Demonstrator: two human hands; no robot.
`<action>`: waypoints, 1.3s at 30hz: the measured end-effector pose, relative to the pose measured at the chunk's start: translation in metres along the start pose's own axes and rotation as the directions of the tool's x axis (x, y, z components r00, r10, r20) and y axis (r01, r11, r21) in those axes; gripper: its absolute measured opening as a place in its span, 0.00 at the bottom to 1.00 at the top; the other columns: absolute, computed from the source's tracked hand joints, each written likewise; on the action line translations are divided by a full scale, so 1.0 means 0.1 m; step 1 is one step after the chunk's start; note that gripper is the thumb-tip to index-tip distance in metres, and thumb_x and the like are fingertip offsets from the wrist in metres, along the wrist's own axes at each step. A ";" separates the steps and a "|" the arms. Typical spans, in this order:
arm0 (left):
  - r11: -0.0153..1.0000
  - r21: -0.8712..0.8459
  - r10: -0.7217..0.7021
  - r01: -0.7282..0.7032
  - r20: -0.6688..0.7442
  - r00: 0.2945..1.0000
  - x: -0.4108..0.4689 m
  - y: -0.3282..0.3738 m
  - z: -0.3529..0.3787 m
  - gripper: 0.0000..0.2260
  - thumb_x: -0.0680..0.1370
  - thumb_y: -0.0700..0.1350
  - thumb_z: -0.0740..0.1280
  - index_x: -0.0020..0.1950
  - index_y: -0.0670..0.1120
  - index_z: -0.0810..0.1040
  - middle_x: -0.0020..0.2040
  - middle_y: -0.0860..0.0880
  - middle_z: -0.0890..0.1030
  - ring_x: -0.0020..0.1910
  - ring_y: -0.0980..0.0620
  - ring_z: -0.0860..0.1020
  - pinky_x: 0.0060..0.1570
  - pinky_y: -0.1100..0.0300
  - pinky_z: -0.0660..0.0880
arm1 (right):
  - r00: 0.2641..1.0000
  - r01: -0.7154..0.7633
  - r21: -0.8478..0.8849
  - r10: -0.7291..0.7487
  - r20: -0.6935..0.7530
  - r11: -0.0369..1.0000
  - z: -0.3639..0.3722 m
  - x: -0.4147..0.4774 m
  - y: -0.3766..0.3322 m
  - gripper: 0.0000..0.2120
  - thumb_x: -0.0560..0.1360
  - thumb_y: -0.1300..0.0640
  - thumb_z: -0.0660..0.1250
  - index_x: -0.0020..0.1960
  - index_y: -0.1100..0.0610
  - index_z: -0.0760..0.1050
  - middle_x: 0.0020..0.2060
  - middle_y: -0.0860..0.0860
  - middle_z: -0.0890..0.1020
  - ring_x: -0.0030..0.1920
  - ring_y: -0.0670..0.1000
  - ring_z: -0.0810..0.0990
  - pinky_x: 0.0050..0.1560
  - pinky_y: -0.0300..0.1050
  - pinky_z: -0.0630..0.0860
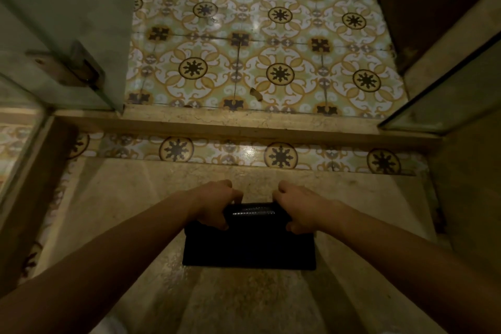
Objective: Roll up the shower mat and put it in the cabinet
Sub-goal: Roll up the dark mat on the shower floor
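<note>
Shower floor (244, 306), lower centre: left hand (214, 205) and right hand (301, 207) clamp the half-rolled shower mat (249, 247); next, likely finish rolling the flat part.

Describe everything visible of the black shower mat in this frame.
The shower mat is black, looks rubbery, and lies on the beige stone shower floor just inside the threshold. Its far end is curled into a roll with a glossy ribbed surface; the near part still lies flat, as a rectangle. The left hand and right hand each hold an end of the roll.
</note>
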State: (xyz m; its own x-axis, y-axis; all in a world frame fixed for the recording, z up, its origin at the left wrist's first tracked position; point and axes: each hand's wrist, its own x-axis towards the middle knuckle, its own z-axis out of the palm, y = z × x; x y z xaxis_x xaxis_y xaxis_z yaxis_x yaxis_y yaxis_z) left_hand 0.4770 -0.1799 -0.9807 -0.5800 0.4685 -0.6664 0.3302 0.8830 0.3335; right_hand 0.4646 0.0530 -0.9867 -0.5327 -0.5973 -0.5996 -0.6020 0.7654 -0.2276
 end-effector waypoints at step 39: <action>0.984 -0.167 -0.027 0.061 0.195 0.980 -0.22 0.20 0.29 0.30 0.65 0.52 0.78 0.61 0.52 0.69 0.58 0.48 0.79 0.53 0.49 0.76 0.50 0.51 0.77 | 0.993 0.042 0.185 -0.062 0.104 0.982 0.24 -0.30 -0.13 0.24 0.66 0.50 0.76 0.57 0.51 0.68 0.53 0.52 0.73 0.50 0.52 0.72 0.41 0.43 0.70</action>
State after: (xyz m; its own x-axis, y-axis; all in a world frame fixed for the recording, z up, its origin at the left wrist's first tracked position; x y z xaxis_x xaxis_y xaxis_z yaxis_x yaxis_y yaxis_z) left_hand 0.5178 -0.1734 -0.9793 -0.4325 0.4299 -0.7925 0.1651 0.9019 0.3991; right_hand 0.5027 0.0673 -0.9842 -0.4294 -0.6156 -0.6608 -0.5037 0.7706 -0.3905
